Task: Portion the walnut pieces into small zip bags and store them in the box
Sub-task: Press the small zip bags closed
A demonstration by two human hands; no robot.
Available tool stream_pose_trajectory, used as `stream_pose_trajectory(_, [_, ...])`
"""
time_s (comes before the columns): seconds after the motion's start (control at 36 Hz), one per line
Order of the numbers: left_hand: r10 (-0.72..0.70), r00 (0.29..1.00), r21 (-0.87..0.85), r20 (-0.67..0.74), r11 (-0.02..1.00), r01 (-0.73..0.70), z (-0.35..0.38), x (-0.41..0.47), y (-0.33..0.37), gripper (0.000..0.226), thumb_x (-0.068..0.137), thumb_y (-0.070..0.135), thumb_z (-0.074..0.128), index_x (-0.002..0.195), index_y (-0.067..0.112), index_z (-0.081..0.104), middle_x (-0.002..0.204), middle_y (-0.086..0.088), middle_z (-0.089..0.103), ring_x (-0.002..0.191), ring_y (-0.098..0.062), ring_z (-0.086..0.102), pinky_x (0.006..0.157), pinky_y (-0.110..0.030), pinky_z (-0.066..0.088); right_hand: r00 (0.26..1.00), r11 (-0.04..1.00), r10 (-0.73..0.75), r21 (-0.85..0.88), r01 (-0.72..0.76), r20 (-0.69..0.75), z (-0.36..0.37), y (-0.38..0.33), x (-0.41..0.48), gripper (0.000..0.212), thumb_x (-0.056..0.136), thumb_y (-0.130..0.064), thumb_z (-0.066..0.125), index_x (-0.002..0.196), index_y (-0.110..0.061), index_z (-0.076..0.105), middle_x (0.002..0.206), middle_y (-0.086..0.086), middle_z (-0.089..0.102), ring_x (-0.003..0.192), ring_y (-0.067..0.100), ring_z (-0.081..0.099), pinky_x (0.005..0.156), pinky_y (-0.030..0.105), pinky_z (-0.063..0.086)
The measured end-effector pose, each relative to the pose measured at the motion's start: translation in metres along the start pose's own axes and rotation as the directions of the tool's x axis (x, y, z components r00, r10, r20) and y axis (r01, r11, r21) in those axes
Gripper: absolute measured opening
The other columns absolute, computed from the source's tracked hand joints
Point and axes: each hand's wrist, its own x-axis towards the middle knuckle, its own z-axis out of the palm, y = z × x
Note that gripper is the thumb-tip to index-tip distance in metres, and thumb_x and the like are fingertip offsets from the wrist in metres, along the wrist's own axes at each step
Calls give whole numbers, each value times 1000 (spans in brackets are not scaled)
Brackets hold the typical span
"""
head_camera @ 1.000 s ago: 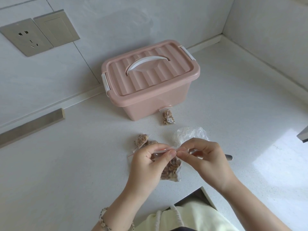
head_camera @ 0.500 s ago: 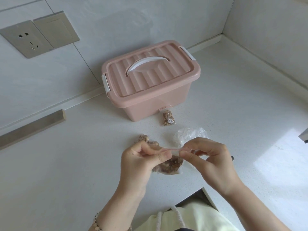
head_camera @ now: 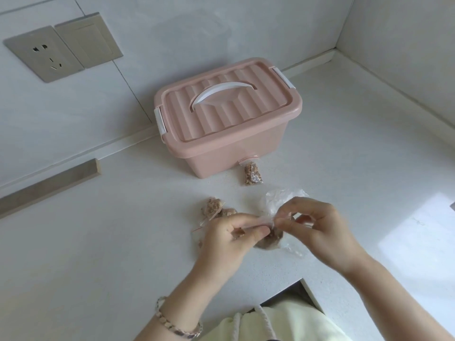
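The small zip bag of walnut pieces hangs low between the two hands, its belly on or just above the surface; I cannot tell which. The left hand has its grip pinching the bag's mouth between thumb and forefinger. The right hand pinches the same strip with its fingertips, just beside the left thumb. A second ago the bag was held higher and the two pinches met at the middle of the strip. Since then both hands have sunk toward the surface and eased slightly apart along the strip, which I take to be the seal being pressed shut. Whether it is closed along its whole length is too small to tell. Two filled bags lie just left of the hands, and a crumpled clear plastic wrapper lies behind the right one. Another filled bag rests at the foot of the pink box. Its lid is on, so nothing gets stored until it is opened.
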Motion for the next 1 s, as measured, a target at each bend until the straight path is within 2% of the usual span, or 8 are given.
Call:
stream_pose_trajectory(0.17, [13, 1000, 51, -9, 999, -13, -7, -4, 2, 17, 79, 3, 67, 77, 18, 74, 71, 8, 73, 63, 3, 62, 59, -8, 42, 994, 990, -71, -113, 81, 87, 11, 3, -2, 10, 81, -23, 64, 76, -31, 68, 76, -11, 65, 71, 12, 60, 59, 18, 45])
stream_pose_trajectory(0.28, [15, 999, 101, 31, 995, -18, -13, -5, -3, 18, 84, 28, 58, 84, 36, 74, 93, -8, 71, 84, -14, 65, 76, -27, 49, 990, 982, -110, -141, 121, 87, 16, 4, 4, 11, 78, -36, 61, 74, -31, 69, 72, -10, 64, 69, 11, 59, 56, 20, 44])
stream_pose_trajectory(0.36, [37, 999, 146, 20, 989, -40, -17, -3, -4, 21, 87, 33, 57, 87, 49, 70, 92, 6, 73, 91, -12, 66, 83, -25, 48, 991, 971, -105, -206, 121, 85, 17, 6, 9, 18, 77, -45, 59, 73, -31, 69, 70, -12, 64, 67, 10, 59, 55, 17, 41])
stream_pose_trajectory(0.44, [33, 999, 153, -4, 988, -32, -23, 2, -6, 21, 83, 32, 57, 86, 49, 70, 87, 17, 72, 89, -3, 67, 84, -20, 50, 995, 973, -79, -212, 90, 58, 16, 8, 19, 9, 73, -34, 75, 66, -32, 71, 68, -12, 67, 63, 7, 60, 54, 13, 38])
stream_pose_trajectory(0.58, [61, 995, 239, -83, 970, -39, -32, 15, -22, 18, 82, 47, 56, 91, 41, 71, 81, -4, 73, 78, -23, 68, 78, -46, 54, 998, 998, 29, -49, -27, 61, 19, 3, 44, 12, 64, -15, 81, 59, -17, 70, 67, 4, 70, 40, -5, 49, 43, 6, 33])
stream_pose_trajectory(0.67, [102, 978, 298, -181, 954, -44, -39, 26, -27, 18, 86, 33, 61, 80, 48, 70, 81, 15, 72, 76, -4, 66, 75, -26, 55, 987, 990, 136, -40, -133, 84, 25, 14, 73, 9, 67, -22, 79, 66, -15, 73, 64, -8, 70, 48, -4, 55, 50, 6, 37])
stream_pose_trajectory(0.75, [141, 938, 338, -318, 941, -27, -57, 38, -32, 21, 86, 11, 61, 93, 28, 72, 82, 34, 66, 84, 8, 64, 75, -8, 48, 975, 975, 215, -70, -211, 48, 27, 35, 111, 5, 77, -21, 73, 78, -17, 73, 67, -11, 68, 56, -2, 59, 54, 8, 43])
stream_pose_trajectory(1.0, [100, 878, 372, -468, 923, 93, -86, 67, -66, 22, 86, 5, 60, 100, 20, 70, 99, 17, 65, 97, 14, 57, 88, -2, 39, 813, 720, 564, -395, -570, -146, 29, 124, 210, 38, 86, -46, 54, 83, -8, 55, 78, 4, 55, 93, 29, 52, 79, 33, 39])
